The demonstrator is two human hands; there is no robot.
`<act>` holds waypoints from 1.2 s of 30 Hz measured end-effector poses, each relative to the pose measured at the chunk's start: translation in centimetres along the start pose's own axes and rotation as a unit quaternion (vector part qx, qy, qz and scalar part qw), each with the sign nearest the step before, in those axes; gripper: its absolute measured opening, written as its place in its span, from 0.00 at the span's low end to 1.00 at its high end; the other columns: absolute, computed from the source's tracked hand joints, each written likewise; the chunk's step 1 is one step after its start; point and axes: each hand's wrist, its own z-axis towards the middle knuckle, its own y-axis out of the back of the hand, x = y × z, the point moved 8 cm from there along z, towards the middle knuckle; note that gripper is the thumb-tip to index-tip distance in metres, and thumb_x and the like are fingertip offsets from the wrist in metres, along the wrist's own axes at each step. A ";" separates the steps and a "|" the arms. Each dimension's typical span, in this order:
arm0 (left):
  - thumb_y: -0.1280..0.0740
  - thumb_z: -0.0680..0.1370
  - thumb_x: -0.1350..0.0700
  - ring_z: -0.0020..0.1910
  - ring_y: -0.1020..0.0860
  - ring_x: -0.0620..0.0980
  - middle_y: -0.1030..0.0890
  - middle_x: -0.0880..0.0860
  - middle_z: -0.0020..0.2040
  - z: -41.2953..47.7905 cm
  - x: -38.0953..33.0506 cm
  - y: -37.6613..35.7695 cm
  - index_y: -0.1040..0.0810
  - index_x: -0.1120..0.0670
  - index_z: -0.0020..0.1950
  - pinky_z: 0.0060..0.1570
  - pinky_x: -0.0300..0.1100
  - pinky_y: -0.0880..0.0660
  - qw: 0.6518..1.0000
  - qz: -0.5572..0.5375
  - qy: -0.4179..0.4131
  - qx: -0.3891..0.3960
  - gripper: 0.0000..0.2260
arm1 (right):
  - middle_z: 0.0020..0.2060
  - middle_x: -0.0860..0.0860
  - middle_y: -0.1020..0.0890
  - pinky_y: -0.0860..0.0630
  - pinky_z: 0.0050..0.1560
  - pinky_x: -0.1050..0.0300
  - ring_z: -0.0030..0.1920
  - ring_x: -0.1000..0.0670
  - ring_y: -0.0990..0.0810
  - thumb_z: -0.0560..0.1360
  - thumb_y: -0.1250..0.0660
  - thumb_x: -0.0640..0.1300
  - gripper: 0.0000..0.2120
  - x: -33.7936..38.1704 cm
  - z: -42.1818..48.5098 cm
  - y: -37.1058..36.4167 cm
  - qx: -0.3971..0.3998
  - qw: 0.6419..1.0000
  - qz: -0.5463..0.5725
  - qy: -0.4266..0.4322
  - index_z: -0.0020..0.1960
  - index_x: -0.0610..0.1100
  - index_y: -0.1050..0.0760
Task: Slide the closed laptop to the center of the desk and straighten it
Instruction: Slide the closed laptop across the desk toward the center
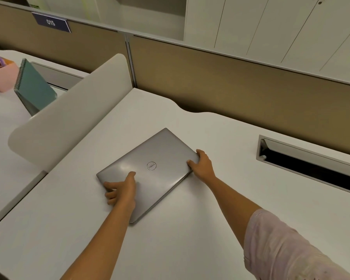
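Observation:
A closed silver laptop [150, 168] with a round logo lies flat on the white desk [190, 239], turned at an angle to the desk's edges. My left hand [122, 189] grips its near left edge, thumb on the lid and fingers curled around the side. My right hand [202, 163] holds the right corner, thumb on top and fingers wrapped over the far edge. Both forearms reach in from the bottom of the view.
A curved white divider [69, 118] stands left of the laptop. Beyond it, on the neighbouring desk, a teal spiral notebook [34, 85] leans beside a pink container [0, 77]. An open cable slot [311, 166] is cut into the desk at right. A tan partition [230, 81] backs the desk.

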 end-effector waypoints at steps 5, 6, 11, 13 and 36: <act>0.46 0.66 0.27 0.67 0.38 0.65 0.39 0.62 0.71 -0.1 -0.3 -0.1 0.51 0.49 0.78 0.68 0.56 0.41 0.998 -0.049 0.029 0.007 0.46 | 0.62 0.41 0.22 0.29 0.62 0.52 0.63 0.41 0.24 0.74 0.29 0.47 0.26 -0.1 -0.5 0.7 -0.048 0.999 -0.003 0.006 0.68 0.37 0.30; 0.48 0.63 0.25 0.69 0.39 0.64 0.41 0.61 0.72 -0.3 -0.4 0.0 0.50 0.47 0.78 0.69 0.57 0.43 0.996 -0.083 0.041 0.015 0.48 | 0.60 0.41 0.21 0.28 0.61 0.51 0.61 0.41 0.23 0.74 0.29 0.48 0.25 -0.3 -0.5 0.9 -0.050 0.999 -0.002 -0.001 0.66 0.37 0.28; 0.37 0.71 0.32 0.76 0.50 0.62 0.54 0.57 0.79 -0.7 -0.8 0.4 0.53 0.44 0.77 0.73 0.63 0.48 0.986 -0.159 0.034 0.039 0.41 | 0.54 0.41 0.18 0.24 0.54 0.53 0.54 0.41 0.19 0.72 0.27 0.48 0.22 -1.5 -1.5 2.0 -0.068 0.997 -0.003 -0.027 0.60 0.36 0.23; 0.36 0.71 0.33 0.77 0.52 0.63 0.57 0.57 0.79 -1.4 -0.4 0.2 0.52 0.43 0.77 0.73 0.63 0.49 0.984 -0.167 0.035 0.057 0.40 | 0.53 0.41 0.18 0.24 0.54 0.52 0.54 0.41 0.19 0.72 0.27 0.48 0.21 -2.4 -2.5 2.7 -0.087 0.995 0.000 -0.044 0.59 0.36 0.23; 0.42 0.70 0.30 0.61 0.36 0.63 0.40 0.63 0.67 -18.7 8.0 -6.8 0.49 0.45 0.74 0.62 0.57 0.36 0.973 0.094 -0.081 0.196 0.38 | 0.55 0.36 0.21 0.25 0.60 0.40 0.57 0.35 0.23 0.76 0.36 0.44 0.16 -17.5 -20.6 16.3 -0.270 0.935 0.061 -0.223 0.60 0.35 0.25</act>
